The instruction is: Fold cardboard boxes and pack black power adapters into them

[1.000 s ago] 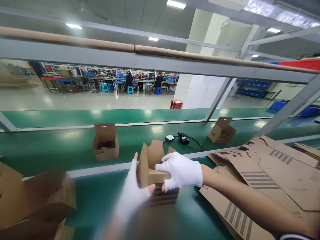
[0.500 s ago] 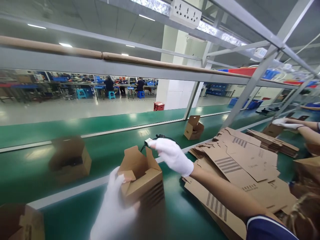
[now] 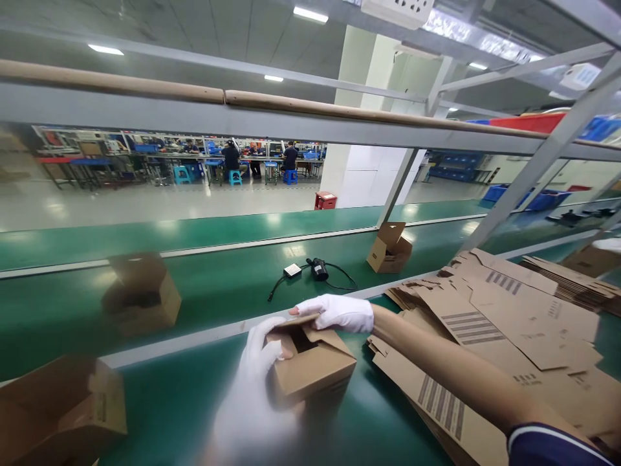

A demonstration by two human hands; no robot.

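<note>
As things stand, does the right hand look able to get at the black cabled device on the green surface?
Probably yes. The right hand is touching the open cardboard box, but the black cabled device lies just beyond, with only a flat pale strip and green surface between.

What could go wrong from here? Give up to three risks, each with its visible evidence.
The left hand holds a partly open carton; the right hand, at its flaps, might bend one. A corded black device lies just beyond the hands, so it could get snagged or knocked. The flattened cartons overlap unevenly near the right forearm, so a brush might shift them.
</note>
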